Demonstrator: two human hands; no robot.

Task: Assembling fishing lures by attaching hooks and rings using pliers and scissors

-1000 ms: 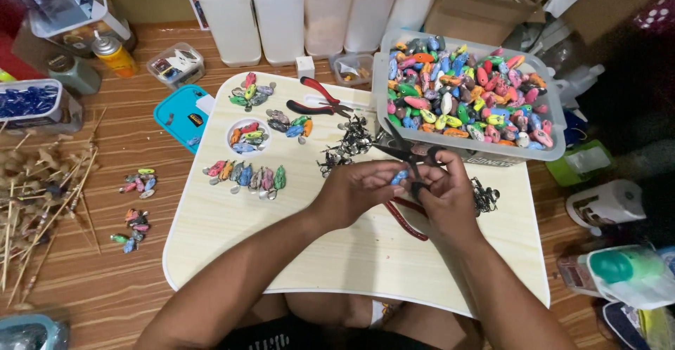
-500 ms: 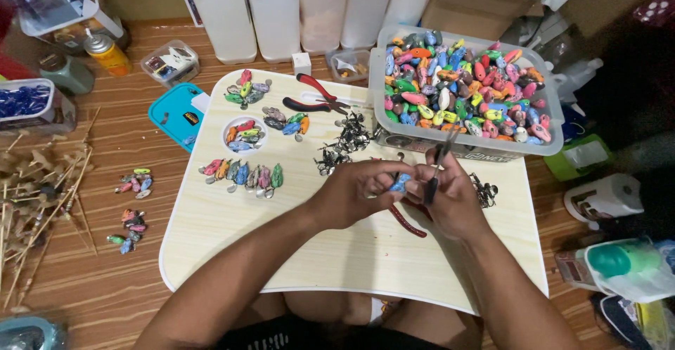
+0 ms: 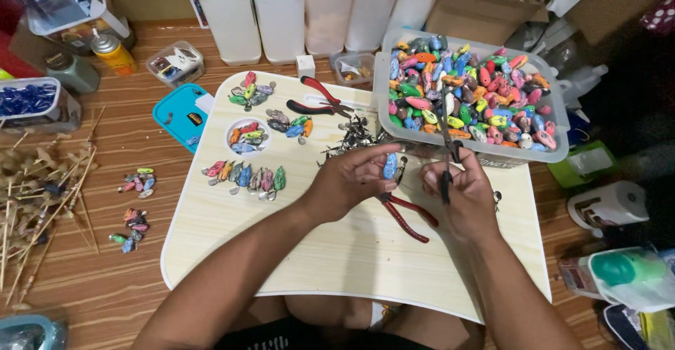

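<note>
A small blue oval lure [image 3: 390, 166] is pinched in the left hand [image 3: 349, 181] above the lap table [image 3: 337, 251]; black-handled pliers [image 3: 446, 154] are gripped by the right hand [image 3: 464, 194].

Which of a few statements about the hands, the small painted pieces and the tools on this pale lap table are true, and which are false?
1. The left hand pinches a small blue oval piece. True.
2. The right hand is empty. False: it grips black-handled pliers, held upright.
3. The clear plastic tub of colourful oval pieces sits at the table's far right. True.
4. The red-handled pliers below the hands are held in the left hand. False: they lie on the pale wooden lap table.
5. The teal box sits inside the tub. False: it lies at the table's left edge.
</note>
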